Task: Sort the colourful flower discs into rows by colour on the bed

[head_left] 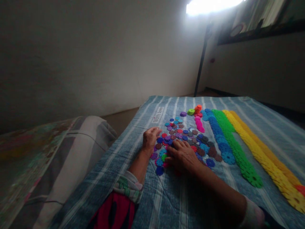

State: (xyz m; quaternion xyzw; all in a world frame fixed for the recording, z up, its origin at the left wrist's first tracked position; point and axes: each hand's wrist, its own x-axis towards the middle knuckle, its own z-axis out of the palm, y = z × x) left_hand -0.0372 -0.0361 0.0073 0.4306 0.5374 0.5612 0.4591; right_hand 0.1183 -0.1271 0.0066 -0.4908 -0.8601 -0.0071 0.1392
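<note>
A loose, spread pile of small flower-shaped plastic discs (179, 135) in mixed colours lies on a blue striped cloth (147, 184). At the pile's left edge is my left hand (150, 139), its fingers bent and slightly apart, with no disc visible in them. My right hand (183, 155) rests palm down over the near middle of the pile, fingers spread among the discs. Its fingertips touch pieces near a green disc (164, 157). The discs beneath that palm are hidden. A dark blue disc (159, 170) lies at the near edge.
To the right run overlapping rows of blue discs (216, 130), green discs (235, 151), yellow discs (264, 162) and orange discs (271, 152). A short pink row (199, 124) and an orange stack (198, 109) stand behind. A lamp (214, 7) shines overhead; grey striped fabric (78, 152) lies left.
</note>
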